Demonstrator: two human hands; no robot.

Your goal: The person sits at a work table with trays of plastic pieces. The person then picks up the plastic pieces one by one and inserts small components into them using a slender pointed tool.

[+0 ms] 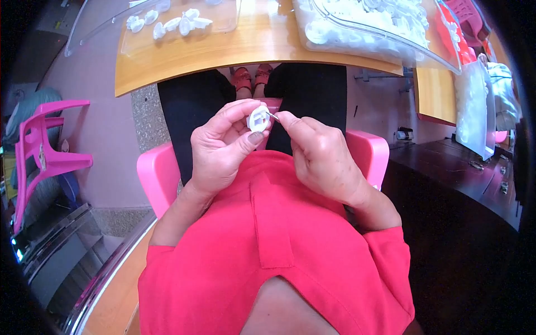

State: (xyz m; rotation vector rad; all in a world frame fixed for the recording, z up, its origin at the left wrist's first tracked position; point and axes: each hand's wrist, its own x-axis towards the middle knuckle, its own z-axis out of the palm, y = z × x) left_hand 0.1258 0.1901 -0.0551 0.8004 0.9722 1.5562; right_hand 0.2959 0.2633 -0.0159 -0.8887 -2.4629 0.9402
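Between the thumb and fingers of my left hand [219, 146] is a small white plastic part [258, 119], round with a hollow, recessed face turned up. My right hand [325, 152] pinches a thin metal tool [272, 116] whose tip meets the right edge of the part. Most of that tool is hidden inside my right fingers, so its kind does not show. Both hands are close together above my lap, just short of the table edge.
Ahead is a wooden table [223, 61]. Loose white plastic pieces [184, 23] lie at its left, and a clear bin [385, 47] heaped with similar ones stands at its right. Pink armrests [156, 174] flank me; a pink chair [53, 159] is at far left.
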